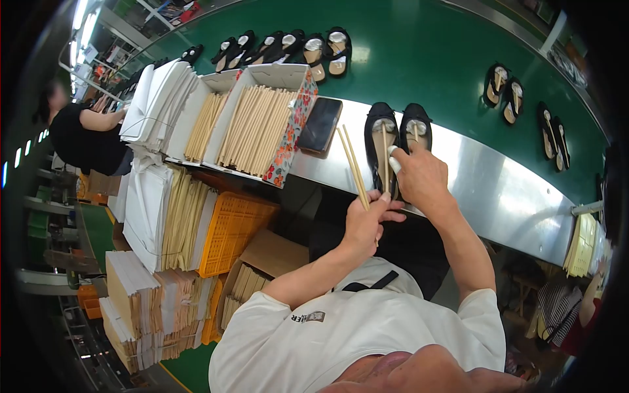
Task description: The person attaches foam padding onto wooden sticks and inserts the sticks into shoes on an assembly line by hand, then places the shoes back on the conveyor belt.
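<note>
Two black shoes stand side by side on the metal ledge, a left one (382,118) and a right one (416,114). White stuffing fills their toes, and a thin wooden stick (385,157) runs lengthwise in the left shoe. My left hand (365,223) is closed around a couple of wooden sticks (352,160) that point up and away, its fingertips near the left shoe's heel. Over the right shoe lies my right hand (422,177), fingers bent down into it, with a white covering on one finger. Its fingertips are partly hidden, beside the stick in that shoe.
Open boxes of wooden sticks (255,128) stand left, beside a phone (320,124). More black shoes (337,52) sit on the green belt (419,46), some at right (514,101). Paper stacks (157,105) and an orange crate (232,229) are left. A co-worker (88,137) is far left.
</note>
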Action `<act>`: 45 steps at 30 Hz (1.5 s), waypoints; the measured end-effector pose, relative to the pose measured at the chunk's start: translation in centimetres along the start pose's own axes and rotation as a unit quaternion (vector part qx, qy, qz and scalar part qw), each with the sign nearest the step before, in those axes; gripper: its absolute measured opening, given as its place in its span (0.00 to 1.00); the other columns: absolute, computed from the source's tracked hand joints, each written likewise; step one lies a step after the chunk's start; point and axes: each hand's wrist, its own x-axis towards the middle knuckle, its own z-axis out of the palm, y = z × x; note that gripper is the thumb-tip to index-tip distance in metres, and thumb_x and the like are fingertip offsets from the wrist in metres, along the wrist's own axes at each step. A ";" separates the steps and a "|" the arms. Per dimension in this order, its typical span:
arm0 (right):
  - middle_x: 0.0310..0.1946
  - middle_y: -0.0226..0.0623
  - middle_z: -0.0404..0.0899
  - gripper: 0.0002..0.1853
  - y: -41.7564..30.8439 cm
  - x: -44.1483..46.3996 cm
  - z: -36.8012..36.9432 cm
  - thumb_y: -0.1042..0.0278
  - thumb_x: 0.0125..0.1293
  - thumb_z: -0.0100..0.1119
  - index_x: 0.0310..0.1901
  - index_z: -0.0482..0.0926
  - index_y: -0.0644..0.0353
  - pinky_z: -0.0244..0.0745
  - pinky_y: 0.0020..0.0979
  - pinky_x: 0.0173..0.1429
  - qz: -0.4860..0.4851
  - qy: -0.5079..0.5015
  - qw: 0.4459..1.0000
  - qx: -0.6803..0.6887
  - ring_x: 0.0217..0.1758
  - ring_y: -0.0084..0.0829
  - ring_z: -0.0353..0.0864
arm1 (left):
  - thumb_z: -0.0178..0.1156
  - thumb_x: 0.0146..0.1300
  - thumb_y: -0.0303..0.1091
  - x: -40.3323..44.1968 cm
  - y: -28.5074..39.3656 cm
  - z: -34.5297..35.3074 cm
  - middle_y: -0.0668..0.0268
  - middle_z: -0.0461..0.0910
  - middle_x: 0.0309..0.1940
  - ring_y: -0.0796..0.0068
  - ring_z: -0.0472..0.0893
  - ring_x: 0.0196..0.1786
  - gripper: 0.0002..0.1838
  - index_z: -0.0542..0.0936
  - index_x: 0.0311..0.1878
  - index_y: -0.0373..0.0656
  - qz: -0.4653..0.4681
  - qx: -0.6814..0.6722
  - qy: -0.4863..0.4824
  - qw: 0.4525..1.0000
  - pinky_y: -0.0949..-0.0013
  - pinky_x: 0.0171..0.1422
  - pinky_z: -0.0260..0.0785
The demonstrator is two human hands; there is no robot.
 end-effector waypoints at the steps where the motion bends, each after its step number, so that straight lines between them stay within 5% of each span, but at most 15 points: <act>1: 0.38 0.46 0.83 0.13 0.0 0.3 0.0 0.73 0.61 0.60 0.47 0.84 0.52 0.82 0.53 0.39 0.008 -0.022 1.000 -0.011 0.37 0.53 0.87 | 0.58 0.80 0.38 -0.1 0.0 0.0 0.53 0.88 0.47 0.73 0.91 0.40 0.13 0.74 0.53 0.36 0.002 0.010 -0.005 1.000 0.81 0.18 0.58; 6: 0.36 0.52 0.87 0.08 1.2 2.5 0.0 0.71 0.62 0.60 0.41 0.86 0.58 0.83 0.51 0.41 0.023 -0.084 0.996 -0.032 0.38 0.53 0.89 | 0.52 0.83 0.41 0.6 -0.2 -0.6 0.54 0.87 0.44 0.78 0.84 0.30 0.18 0.74 0.60 0.33 0.024 0.086 -0.042 0.995 0.80 0.19 0.59; 15: 0.36 0.56 0.87 0.10 11.2 10.6 -3.6 0.75 0.62 0.54 0.40 0.85 0.60 0.80 0.59 0.49 0.082 0.045 0.990 -0.102 0.43 0.60 0.87 | 0.49 0.85 0.42 5.0 1.2 -3.5 0.59 0.86 0.35 0.83 0.77 0.25 0.21 0.77 0.61 0.31 0.188 0.158 -0.001 0.969 0.76 0.32 0.69; 19: 0.46 0.54 0.87 0.19 17.6 17.5 -5.5 0.74 0.67 0.53 0.57 0.84 0.56 0.81 0.55 0.54 0.109 0.138 0.977 -0.119 0.50 0.59 0.86 | 0.49 0.85 0.40 7.6 1.9 -3.9 0.60 0.86 0.34 0.83 0.77 0.25 0.20 0.78 0.60 0.31 0.245 0.189 0.003 0.951 0.76 0.31 0.70; 21: 0.50 0.51 0.87 0.18 15.5 19.4 -5.2 0.75 0.71 0.55 0.60 0.82 0.56 0.80 0.51 0.57 0.030 0.194 0.979 -0.061 0.53 0.56 0.85 | 0.50 0.85 0.40 8.5 1.9 -4.1 0.61 0.86 0.33 0.83 0.77 0.24 0.19 0.79 0.60 0.32 0.289 0.220 0.006 0.932 0.76 0.30 0.70; 25: 0.52 0.44 0.86 0.19 7.7 23.1 -0.9 0.77 0.69 0.60 0.61 0.82 0.53 0.79 0.46 0.61 -0.115 0.145 0.981 0.054 0.59 0.49 0.83 | 0.51 0.84 0.37 9.1 0.9 -4.4 0.62 0.86 0.31 0.82 0.78 0.25 0.15 0.79 0.59 0.36 0.327 0.283 0.025 0.901 0.72 0.31 0.72; 33: 0.52 0.42 0.85 0.28 -2.1 32.8 7.6 0.75 0.59 0.64 0.63 0.80 0.50 0.72 0.47 0.67 -0.183 0.049 0.980 -0.055 0.60 0.47 0.81 | 0.53 0.83 0.32 8.9 1.3 -4.7 0.64 0.85 0.31 0.81 0.76 0.24 0.12 0.79 0.59 0.36 0.318 0.256 0.028 0.912 0.72 0.30 0.71; 40: 0.29 0.45 0.84 0.05 -1.7 34.3 8.9 0.72 0.58 0.63 0.36 0.82 0.59 0.75 0.49 0.56 -0.150 0.028 0.987 -0.048 0.39 0.48 0.86 | 0.52 0.82 0.30 8.9 1.4 -5.1 0.62 0.85 0.32 0.81 0.76 0.24 0.12 0.78 0.60 0.34 0.321 0.245 0.017 0.915 0.72 0.31 0.71; 45: 0.26 0.46 0.81 0.03 1.2 27.1 4.9 0.74 0.55 0.62 0.32 0.80 0.61 0.75 0.49 0.50 -0.171 0.062 0.983 0.002 0.34 0.51 0.83 | 0.51 0.82 0.31 8.7 1.9 -4.6 0.58 0.87 0.38 0.80 0.80 0.28 0.14 0.78 0.60 0.32 0.282 0.224 0.020 0.933 0.72 0.35 0.74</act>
